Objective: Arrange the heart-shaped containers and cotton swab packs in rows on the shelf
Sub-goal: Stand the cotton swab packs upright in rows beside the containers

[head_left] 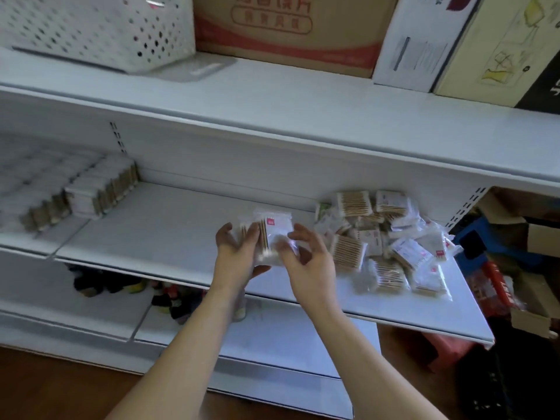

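A small stack of clear cotton swab packs point(272, 234) is held upright above the middle shelf point(169, 234). My left hand point(239, 253) grips the stack from the left and underneath. My right hand point(306, 253) pinches its right edge with curled fingers. A loose pile of cotton swab packs point(385, 247) lies on the shelf to the right of my hands. Rows of packs point(100, 189) stand lined up at the shelf's left end. No heart-shaped containers can be made out.
A white perforated basket point(100, 28) and cardboard boxes point(288, 28) sit on the top shelf. Small dark items point(169, 298) lie on the lower shelf. Boxes and a blue crate point(497, 244) crowd the floor at the right.
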### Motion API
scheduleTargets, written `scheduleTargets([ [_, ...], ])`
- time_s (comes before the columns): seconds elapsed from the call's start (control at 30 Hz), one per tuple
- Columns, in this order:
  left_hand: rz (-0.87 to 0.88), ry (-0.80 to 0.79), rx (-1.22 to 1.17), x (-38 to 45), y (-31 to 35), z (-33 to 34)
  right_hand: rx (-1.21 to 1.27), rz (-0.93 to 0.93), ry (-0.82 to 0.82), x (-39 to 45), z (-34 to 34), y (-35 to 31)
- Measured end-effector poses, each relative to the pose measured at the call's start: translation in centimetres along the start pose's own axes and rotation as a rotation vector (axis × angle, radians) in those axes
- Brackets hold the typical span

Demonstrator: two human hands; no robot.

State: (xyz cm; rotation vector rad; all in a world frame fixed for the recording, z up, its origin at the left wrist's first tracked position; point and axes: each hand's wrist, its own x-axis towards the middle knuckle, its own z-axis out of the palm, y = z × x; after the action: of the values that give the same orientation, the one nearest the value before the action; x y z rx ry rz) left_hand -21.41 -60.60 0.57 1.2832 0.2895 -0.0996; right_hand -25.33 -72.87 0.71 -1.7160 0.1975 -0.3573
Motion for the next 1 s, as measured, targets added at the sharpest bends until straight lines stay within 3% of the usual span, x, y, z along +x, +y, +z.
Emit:
scheduleTargets([
  [0.13,0.006,-0.032,-0.019,0.7,3.3,-8.1,0.211,0.149,-0.130,-1.1,7.6,-2.6],
  [0.3,0.008,-0.066,0.015,2.5,7.4,-18.4,0.209,0.167,-0.190,-2.6,17.2,-4.7],
  [0.43,0.084,0.027,0.125,4.5,9.5,-25.3,0.075,0.072,-0.262,-3.1,23.0,-5.3],
  [0.63,0.194,0.111,0.240,7.9,11.7,-31.0,-0.066,-0.057,-0.180,-1.0,28.8,-5.0],
  [0.8,0.254,0.207,0.219,10.7,13.7,-34.5,-0.051,-0.042,-0.031,2.9,33.3,-3.5],
  [1.0,0.230,0.302,0.130,13.6,15.9,-39.4,-0.360,-0.160,-0.100,3.1,40.0,-0.5],
])
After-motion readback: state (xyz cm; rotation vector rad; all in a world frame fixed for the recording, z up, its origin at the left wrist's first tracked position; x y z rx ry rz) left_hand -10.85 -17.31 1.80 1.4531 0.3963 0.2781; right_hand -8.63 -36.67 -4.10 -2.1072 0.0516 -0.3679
